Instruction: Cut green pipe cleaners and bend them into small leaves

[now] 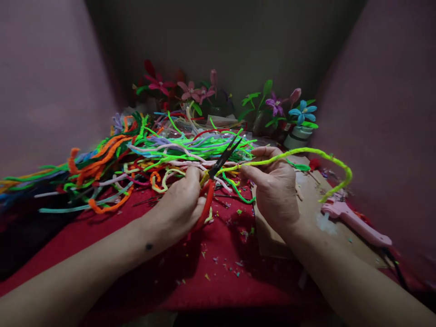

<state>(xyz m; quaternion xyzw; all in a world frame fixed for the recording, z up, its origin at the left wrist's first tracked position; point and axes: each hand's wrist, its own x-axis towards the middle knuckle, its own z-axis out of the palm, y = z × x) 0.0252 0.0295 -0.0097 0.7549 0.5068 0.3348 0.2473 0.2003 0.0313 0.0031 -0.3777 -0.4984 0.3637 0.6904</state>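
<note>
My left hand (185, 200) is closed around red-handled scissors (208, 200), whose dark blades point up and to the right, partly apart. The yellow pipe cleaner (306, 151) reaches from the left fingers, past the blades, to my right hand (275, 186). There the thumb and fingers pinch it. Beyond the right hand it arches right and bends down, its free end above a pink glue gun (356, 221). Whether the left fingertips also grip the yellow strand near the scissors' pivot is hard to make out.
Behind the hands lies a heap of colourful pipe cleaners (190, 147). Pipe-cleaner flowers, one blue (302, 112), stand at the back. A brown board (311, 209) lies at the right on the red cloth (211, 281), which is strewn with small scraps. Purple-grey walls flank the table.
</note>
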